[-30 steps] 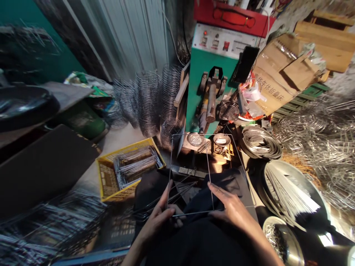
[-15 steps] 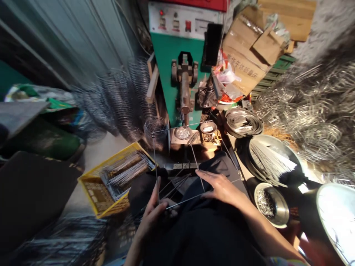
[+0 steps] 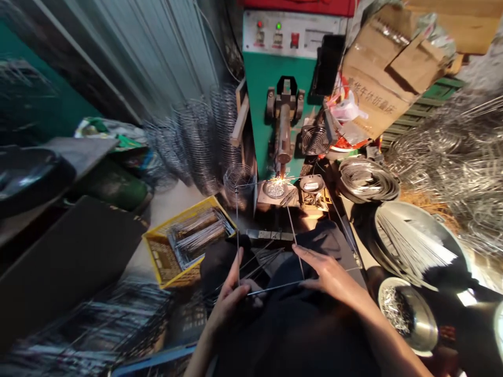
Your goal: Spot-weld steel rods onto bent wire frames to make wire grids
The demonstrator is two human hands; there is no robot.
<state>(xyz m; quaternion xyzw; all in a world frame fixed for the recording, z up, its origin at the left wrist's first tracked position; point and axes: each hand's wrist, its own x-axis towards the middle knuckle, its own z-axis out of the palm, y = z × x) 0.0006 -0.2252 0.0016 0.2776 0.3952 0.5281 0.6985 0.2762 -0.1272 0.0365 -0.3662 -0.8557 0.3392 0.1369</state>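
A thin metal wire frame stretches from above my lap to the spot welder. My left hand pinches its near left corner, thumb over the wire. At the near right corner, my right hand grips the frame between thumb and fingers, the index finger lying along the side wire. The frame's far side passes under the welder's tip, where bright sparks fly. Just below the tip sits a small round dish of tiny metal pieces. Some loose wires lie across my lap.
To the left stands a yellow crate of wire pieces, with wire coils behind it. On the right are a large basin with wire rods, a metal bowl of small parts and coiled strips. A cardboard box leans behind.
Sparks have appeared at the welder's tip, and a green lamp has lit on its panel. The view has shifted, so everything appears farther right. Both hands keep their hold on the frame.
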